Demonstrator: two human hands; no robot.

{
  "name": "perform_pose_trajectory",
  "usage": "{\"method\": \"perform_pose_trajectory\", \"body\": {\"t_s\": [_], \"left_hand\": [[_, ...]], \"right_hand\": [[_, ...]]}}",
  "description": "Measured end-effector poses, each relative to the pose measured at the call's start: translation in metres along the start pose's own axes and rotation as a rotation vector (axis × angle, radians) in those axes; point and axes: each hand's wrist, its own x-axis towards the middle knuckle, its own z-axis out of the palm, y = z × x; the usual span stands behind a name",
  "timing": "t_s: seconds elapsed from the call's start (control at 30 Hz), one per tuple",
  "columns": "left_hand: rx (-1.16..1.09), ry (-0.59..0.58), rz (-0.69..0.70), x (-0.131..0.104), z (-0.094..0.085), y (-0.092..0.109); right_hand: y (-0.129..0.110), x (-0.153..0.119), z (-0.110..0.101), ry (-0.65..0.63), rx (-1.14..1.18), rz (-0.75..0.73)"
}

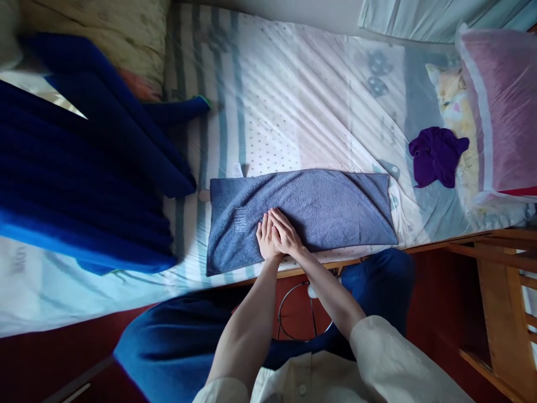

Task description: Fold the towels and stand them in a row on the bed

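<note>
A grey-blue towel [335,210] lies spread along the near edge of the bed, with pale lettering near its left end and small creases across it. My left hand [266,238] rests flat on the towel, left of its middle. My right hand [286,232] lies partly over my left hand, its fingers stretched out and pointing up and to the left. Both hands are open, and neither grips anything. The right hand covers part of the left hand.
Dark blue clothing [84,168] is heaped on the bed at the left. A purple cloth [438,157] lies at the right, beside a pink pillow [507,112]. A beige pillow [126,33] is at the upper left. Wooden ladder-like bars [499,302] stand at the lower right.
</note>
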Motion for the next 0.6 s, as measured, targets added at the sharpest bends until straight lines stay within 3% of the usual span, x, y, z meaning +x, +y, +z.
{"method": "perform_pose_trajectory", "body": {"t_s": [0.1,0.23,0.6], "left_hand": [[0.004,0.022,0.01,0.0,-0.004,0.005],[-0.005,0.049,0.015,0.001,-0.009,0.013],[-0.008,0.036,0.01,0.003,-0.014,0.019]], "right_hand": [[0.007,-0.004,-0.012,-0.054,-0.007,-0.043],[0.024,-0.013,-0.04,-0.009,-0.06,-0.003],[0.091,-0.05,-0.145,0.13,-0.327,0.074]]}}
